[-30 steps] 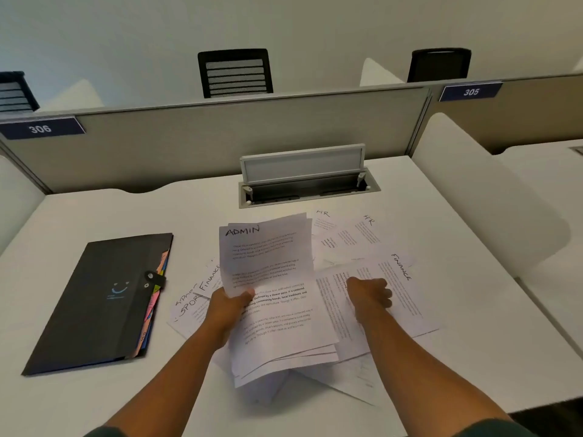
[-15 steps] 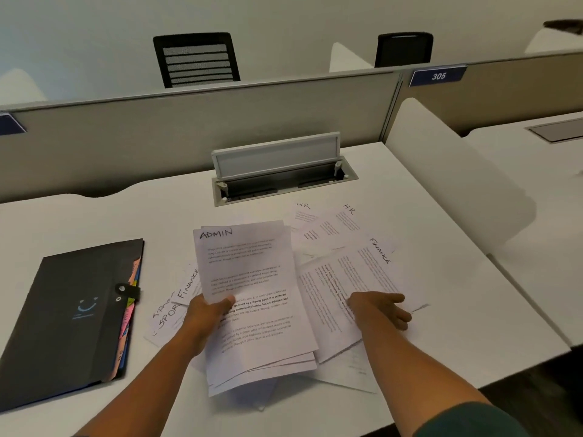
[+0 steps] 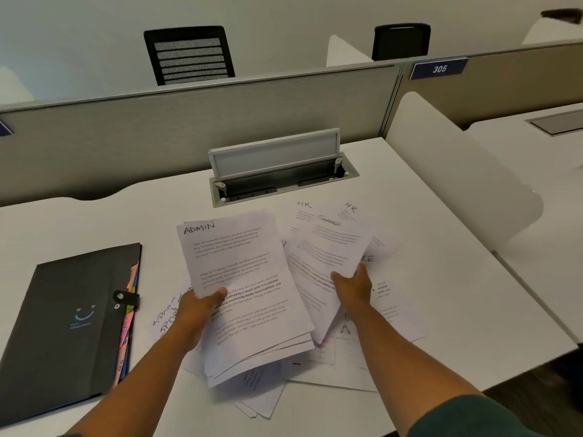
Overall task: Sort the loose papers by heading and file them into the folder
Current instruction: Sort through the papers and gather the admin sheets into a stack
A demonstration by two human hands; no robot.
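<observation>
Sorting is under way at the centre of the frame: the ADMIN stack [image 3: 239, 291] is being held tilted above the desk, several sheets deep, with the left hand [image 3: 197, 313] gripping its left edge, thumb pressing on the top sheet. To its right, the right hand [image 3: 353, 288] is pinching a single sheet [image 3: 331, 253] and lifting it off the heap; motion blur is hiding its heading, so its category cannot be confirmed. Remaining loose papers [image 3: 388, 313] are lying spread beneath and around both hands, with two HR sheets [image 3: 303, 212] showing at upper centre-right and a sheet headed SPORT [image 3: 167, 323], partly covered, at lower left.

The folder [image 3: 69, 320] is lying closed at the left of the frame, well apart from the heap, coloured tabs showing along its right edge and its strap fastened.

Judgement: sorting is at an early stage and no filing is evident. The lifted sheet should be turned until its heading is readable before being added to any group. Distinct piles should be laid on the bare white desk [image 3: 126, 216], keeping headings exposed. The held stack is fanning at its lower edge and should be squared before filing.
</observation>
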